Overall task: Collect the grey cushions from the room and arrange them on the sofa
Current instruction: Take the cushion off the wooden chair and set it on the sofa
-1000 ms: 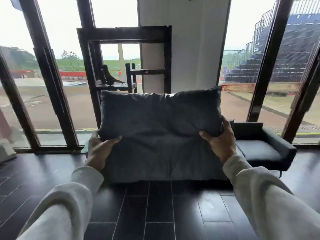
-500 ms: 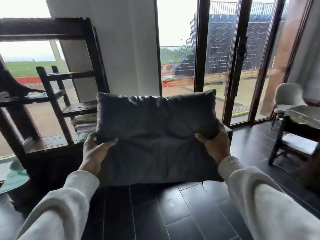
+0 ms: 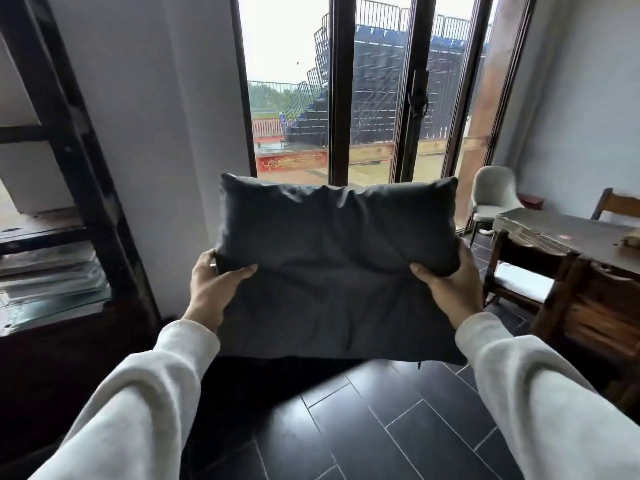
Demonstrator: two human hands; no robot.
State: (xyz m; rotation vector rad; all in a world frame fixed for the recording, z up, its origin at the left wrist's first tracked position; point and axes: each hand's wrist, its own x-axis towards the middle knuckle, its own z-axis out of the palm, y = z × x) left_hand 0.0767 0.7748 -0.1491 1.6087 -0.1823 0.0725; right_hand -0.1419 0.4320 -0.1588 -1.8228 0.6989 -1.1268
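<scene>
Fingers (image 3: 465, 258) mostly hidden behind grey cushion (image 3: 336, 265), both hands clamping its side edges, thumbs in front

The grey cushion (image 3: 337, 268) is hiding the bottom of the window (image 3: 374, 98) and part of the dark floor (image 3: 398, 427). The fingers of the left hand (image 3: 213, 292) and the right hand (image 3: 450, 289) are going behind the cushion, so only the thumbs are showing. The shelf (image 3: 52, 216) at the left and the wooden table (image 3: 568, 233) at the right are getting cut off by the picture's edges
</scene>
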